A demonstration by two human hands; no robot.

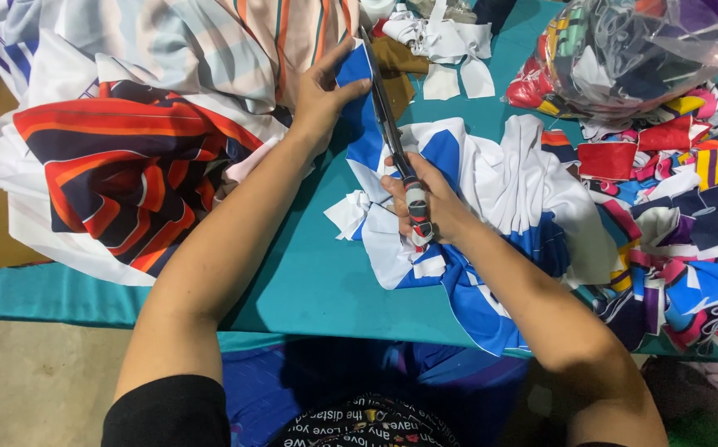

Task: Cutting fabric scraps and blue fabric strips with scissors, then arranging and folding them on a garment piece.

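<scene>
1. Nearest the lens: black sleeve (164, 410) on the left upper arm; both forearms reach out over a teal table (309, 281).
2. Right hand (429, 203) is closed around the wrapped handles of long fabric shears (392, 136); the grip covers the handles, so how far apart they are pressed cannot be told. The blades run away from the body, and their tips lie at the far edge of the cloth.
3. Blue-and-white fabric piece (491, 215) lies bunched on the table under and to the right of the shears; a narrow blue part runs up along the blades.
4. Left hand (326, 95) is partly open, with fingers laid flat on the blue part and the thumb just beside the blades, holding it taut.
5. Judgement: the cut will run clean if the cloth stays stretched and flat against the lower blade; the thumb is close to the edge and should keep to the side of the cut line.
6. Left: orange, navy and white striped cloth pile (127, 165).
7. Right: heap of small multicoloured offcuts (690, 215).
8. Far: white scraps (450, 50) and a clear plastic bag of cut pieces (624, 50).
</scene>
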